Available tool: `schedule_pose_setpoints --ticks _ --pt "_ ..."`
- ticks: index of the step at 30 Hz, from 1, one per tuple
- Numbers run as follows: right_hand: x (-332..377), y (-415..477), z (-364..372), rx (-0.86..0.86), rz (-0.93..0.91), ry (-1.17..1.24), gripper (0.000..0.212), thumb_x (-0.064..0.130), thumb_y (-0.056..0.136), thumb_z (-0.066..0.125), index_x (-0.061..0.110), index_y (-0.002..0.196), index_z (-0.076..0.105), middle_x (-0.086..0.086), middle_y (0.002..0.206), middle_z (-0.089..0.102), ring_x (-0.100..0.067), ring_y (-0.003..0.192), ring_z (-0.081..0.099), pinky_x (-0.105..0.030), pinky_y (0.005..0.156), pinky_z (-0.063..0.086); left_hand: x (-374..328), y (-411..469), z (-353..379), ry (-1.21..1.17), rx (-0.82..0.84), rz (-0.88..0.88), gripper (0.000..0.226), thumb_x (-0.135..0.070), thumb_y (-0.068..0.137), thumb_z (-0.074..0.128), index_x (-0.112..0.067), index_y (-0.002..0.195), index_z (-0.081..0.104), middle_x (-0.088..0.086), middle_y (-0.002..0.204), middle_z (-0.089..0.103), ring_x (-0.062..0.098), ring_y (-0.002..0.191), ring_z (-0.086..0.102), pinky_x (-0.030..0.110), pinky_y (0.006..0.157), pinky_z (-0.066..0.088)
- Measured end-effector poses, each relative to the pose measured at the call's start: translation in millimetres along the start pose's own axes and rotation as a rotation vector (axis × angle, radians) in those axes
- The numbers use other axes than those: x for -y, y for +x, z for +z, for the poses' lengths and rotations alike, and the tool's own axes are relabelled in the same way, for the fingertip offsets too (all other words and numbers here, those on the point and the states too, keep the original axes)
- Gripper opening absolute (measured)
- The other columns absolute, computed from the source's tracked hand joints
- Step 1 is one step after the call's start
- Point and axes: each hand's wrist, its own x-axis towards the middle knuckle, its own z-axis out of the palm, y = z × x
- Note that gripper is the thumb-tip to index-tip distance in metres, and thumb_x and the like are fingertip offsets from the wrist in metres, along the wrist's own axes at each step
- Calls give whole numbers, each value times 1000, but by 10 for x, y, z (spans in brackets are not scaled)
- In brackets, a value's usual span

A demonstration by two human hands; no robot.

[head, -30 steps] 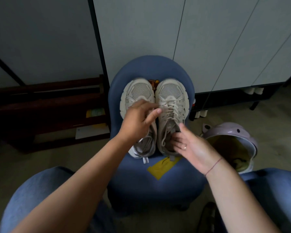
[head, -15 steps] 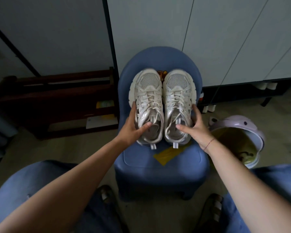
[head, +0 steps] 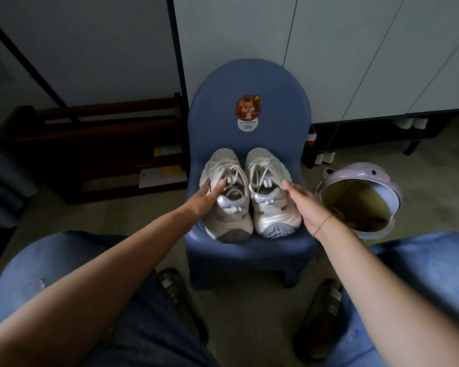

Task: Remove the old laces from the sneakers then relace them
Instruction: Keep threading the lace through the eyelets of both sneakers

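Two pale laced sneakers stand side by side on the seat of a small blue chair [head: 249,83], heels toward me. My left hand [head: 202,200] grips the left sneaker [head: 231,215] at its collar, fingers on the outer side and thumb over the opening. My right hand [head: 305,207] lies against the outer side of the right sneaker [head: 270,210], its fingers fairly straight. White laces [head: 233,170] run loosely across both tongues. The toes point at the chair back.
A lilac bin [head: 361,176] with its opening facing me sits right of the chair. A dark wooden rack [head: 96,133] stands to the left, pale cabinet doors behind. My knees in jeans and my sandalled feet [head: 172,287] flank the chair's front.
The sneakers, held toes-up against the chair back before, now rest lower on the seat. Both hands came down with them, and the sticker on the chair back has come into sight.
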Motion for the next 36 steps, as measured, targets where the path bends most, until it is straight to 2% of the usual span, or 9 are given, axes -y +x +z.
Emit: schedule_pose_setpoints --ticks 4,8,13,15,20,24,29,32,36 --pt "-31 -148 -22 142 8 -4 43 56 86 52 28 119 57 4 125 63 -10 115 57 -33 106 40 101 -79 -117 -36 230 -14 103 -90 73 40 -32 156 20 -12 161 21 8 148 19 34 123 15" --pt "-133 -198 -209 348 27 -120 105 58 59 80 26 145 30 5 138 52 -10 126 49 -33 110 35 179 -206 -142 151 352 69 126 -86 66 53 -32 153 -20 -16 160 -6 6 147 4 32 122 13" --pt "-178 -146 -26 121 10 -438 139 71 28 84 24 147 30 5 139 51 -16 125 50 -37 108 39 323 -124 203 270 -29 110 152 -88 37 74 -34 153 -8 3 156 31 23 143 33 48 117 30" --pt "-165 -176 22 63 -19 -415 134 65 32 86 24 147 29 3 141 48 -17 128 48 -35 108 39 350 -110 265 257 -97 73 152 -87 32 75 -38 152 -6 6 155 32 26 143 33 51 116 30" --pt "-108 -292 144 -23 -140 -321 89 24 67 86 29 140 36 7 129 54 -13 115 53 -28 97 43 341 -64 231 158 -119 87 144 -83 31 81 -45 149 7 2 146 44 23 134 45 47 110 41" --pt "-90 -470 311 -60 -162 -167 73 24 68 84 28 131 47 3 118 64 -12 102 63 -24 79 53 215 -278 23 44 -111 132 133 -75 34 86 -45 146 22 -4 134 56 19 122 57 46 102 49" --pt "182 -695 708 -32 -312 -179 88 40 50 84 43 128 45 9 121 62 -13 110 60 -41 95 51 -127 -759 -383 110 -197 314 106 -58 48 89 -56 135 29 -8 130 59 17 121 57 48 101 49" --pt "450 -732 1025 -25 -427 -206 77 46 45 82 67 109 43 17 120 62 -10 111 59 -40 97 50 -348 -980 -710 125 -267 421 102 -53 53 89 -48 139 34 -13 127 63 13 121 59 49 102 48" --pt "802 -640 1490 6 -529 -203 76 50 42 80 70 105 42 21 117 62 -8 111 59 -39 97 49 -599 -1103 -1180 175 -369 504 101 -53 54 87 -45 140 35 -13 126 63 12 120 59 46 104 47"
